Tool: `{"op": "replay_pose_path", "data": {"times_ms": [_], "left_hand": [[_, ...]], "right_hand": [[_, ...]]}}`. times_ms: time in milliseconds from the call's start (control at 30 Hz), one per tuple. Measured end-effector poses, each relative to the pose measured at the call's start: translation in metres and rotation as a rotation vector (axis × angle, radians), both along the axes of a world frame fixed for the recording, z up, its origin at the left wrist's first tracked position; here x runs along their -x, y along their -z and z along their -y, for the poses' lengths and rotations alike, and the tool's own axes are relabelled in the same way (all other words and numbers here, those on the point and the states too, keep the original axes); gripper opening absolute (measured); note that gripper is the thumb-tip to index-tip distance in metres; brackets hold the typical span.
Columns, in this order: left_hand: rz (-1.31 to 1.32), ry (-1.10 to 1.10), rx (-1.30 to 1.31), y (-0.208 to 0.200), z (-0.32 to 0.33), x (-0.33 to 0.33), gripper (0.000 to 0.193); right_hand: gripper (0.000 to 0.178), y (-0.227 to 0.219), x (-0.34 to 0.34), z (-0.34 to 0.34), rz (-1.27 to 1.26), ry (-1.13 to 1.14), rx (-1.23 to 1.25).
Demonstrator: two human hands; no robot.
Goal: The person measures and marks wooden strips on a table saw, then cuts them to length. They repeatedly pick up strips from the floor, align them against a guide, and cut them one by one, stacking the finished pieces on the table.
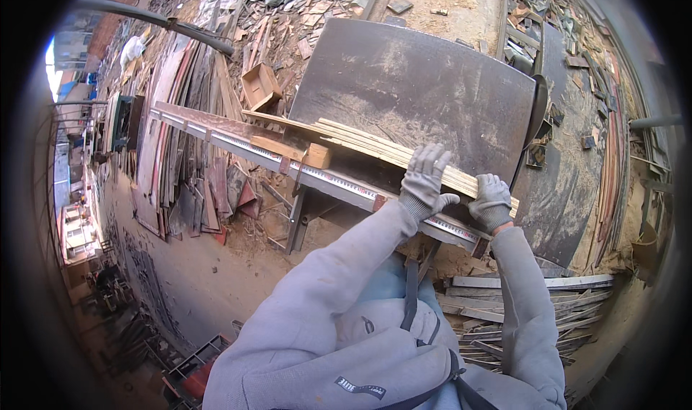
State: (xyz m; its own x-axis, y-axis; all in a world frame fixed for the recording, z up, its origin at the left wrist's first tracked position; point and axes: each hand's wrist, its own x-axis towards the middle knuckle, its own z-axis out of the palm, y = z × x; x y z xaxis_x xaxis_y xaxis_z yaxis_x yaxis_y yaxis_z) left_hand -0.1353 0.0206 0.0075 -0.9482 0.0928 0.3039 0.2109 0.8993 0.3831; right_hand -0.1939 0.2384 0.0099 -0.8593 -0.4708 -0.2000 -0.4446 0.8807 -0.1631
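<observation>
Several thin plywood strips lie stacked along the near edge of a large dark panel. My left hand, in a grey glove, rests across the stack, its fingers stretched out and thumb apart. To its right, my right hand, gloved too, curls its fingers over the strips near their right end. Running in front of them is a long metal rail with a measuring scale. A wooden block sits against this rail, left of my hands. The undersides of both hands are hidden.
An open wooden box stands past the panel's left side. Long boards lean in a pile farther left. Stacked slats lie by my right forearm. A grey pipe crosses the upper left. Wood scraps litter the ground beyond.
</observation>
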Motion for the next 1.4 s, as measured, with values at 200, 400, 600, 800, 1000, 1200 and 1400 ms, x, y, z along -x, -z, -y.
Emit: {"op": "replay_pose_path", "data": {"times_ms": [200,400,600,800,1000,1200,1400], "left_hand": [[0.122,-0.956,-1.142,0.014,-0.016,-0.165,0.112],[0.425,-0.745,-2.030,0.022,-0.052,-0.172,0.073],[0.151,-0.077,-1.570,-0.101,-0.032,-0.120,0.061],[0.542,0.178,-0.322,-0.154,0.006,-0.095,0.082],[0.821,0.569,0.072,-0.076,-0.004,-0.107,0.084],[1.096,0.528,0.057,-0.008,-0.006,-0.137,0.087],[0.838,0.475,0.059,0.018,0.024,-0.182,0.085]], "right_hand": [[0.064,-0.059,-0.094,-0.029,0.325,0.161,0.029],[0.070,-0.073,-0.201,-0.044,0.437,0.307,0.403],[0.097,-0.089,-0.245,0.021,0.625,0.538,0.733],[0.119,-0.138,-0.147,-0.108,0.130,0.415,1.856],[0.047,-0.034,-0.243,-0.149,0.074,1.276,1.886],[0.038,0.067,-0.289,-0.169,0.215,1.502,1.934],[0.043,0.129,-0.317,-0.151,0.420,1.811,1.866]]}}
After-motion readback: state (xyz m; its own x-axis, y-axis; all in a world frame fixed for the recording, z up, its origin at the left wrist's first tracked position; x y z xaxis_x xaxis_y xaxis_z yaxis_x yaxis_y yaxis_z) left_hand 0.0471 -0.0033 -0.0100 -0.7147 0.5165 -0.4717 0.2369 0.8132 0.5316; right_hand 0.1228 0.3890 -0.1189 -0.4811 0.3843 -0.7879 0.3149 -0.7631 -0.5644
